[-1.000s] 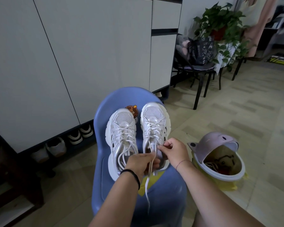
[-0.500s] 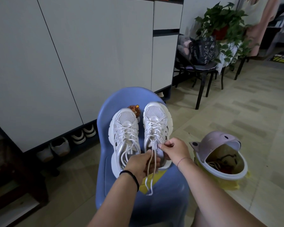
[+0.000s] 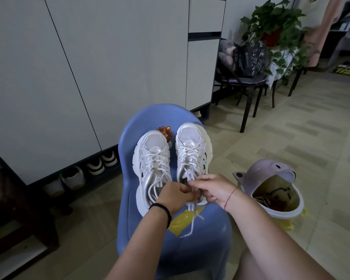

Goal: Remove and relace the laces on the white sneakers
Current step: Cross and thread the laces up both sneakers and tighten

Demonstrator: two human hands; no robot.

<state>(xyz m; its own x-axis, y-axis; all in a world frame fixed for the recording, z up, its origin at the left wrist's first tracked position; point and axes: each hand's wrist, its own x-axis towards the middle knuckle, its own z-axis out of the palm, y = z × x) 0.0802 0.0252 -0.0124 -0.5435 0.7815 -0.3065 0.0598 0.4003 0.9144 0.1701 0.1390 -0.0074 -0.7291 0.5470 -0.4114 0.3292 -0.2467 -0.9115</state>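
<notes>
I see the two hands have closed in on each other since half a second ago: the left hand (image 3: 175,196) and right hand (image 3: 212,189) now meet fingertip to fingertip over the heel opening of the white sneaker (image 3: 191,150) that stands just beyond the right hand, where a gap showed between them before. Each hand has its fingers curled, thumb and forefinger pinching the white lace (image 3: 193,220). Its loose ends dangle just below the left hand, over a yellow patch (image 3: 178,222) on the blue chair (image 3: 208,245). The other sneaker (image 3: 153,158) stands just beyond the left hand, loosely laced. A lilac bin (image 3: 271,172) sits out past the right wrist.
</notes>
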